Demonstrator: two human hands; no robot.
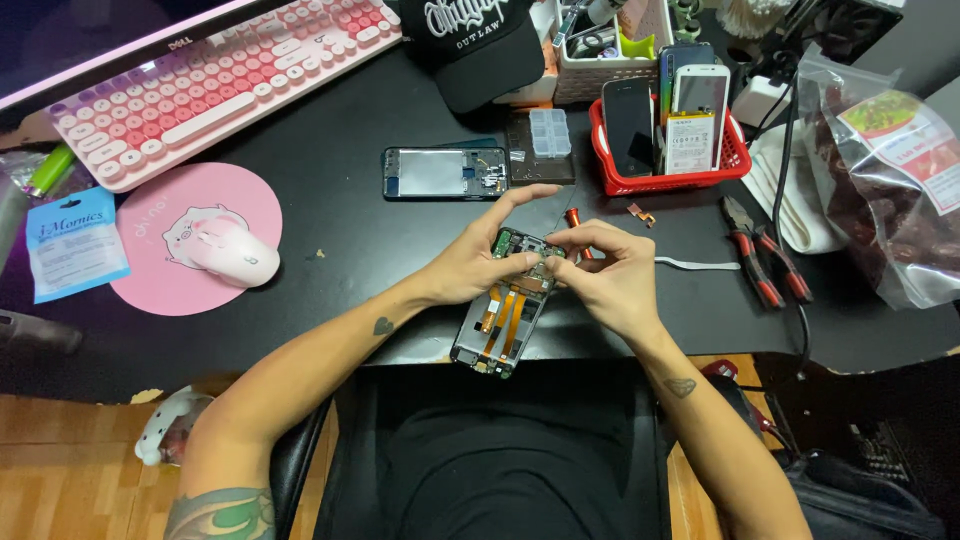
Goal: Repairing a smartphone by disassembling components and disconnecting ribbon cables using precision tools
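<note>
With both the left hand (470, 265) and right hand (605, 275) pinched on the opened phone (503, 315) at frame centre, a slip could tear its orange flex cables (505, 320).

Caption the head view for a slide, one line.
Both hands, left hand and right hand, work on an opened phone at a black desk.
</note>
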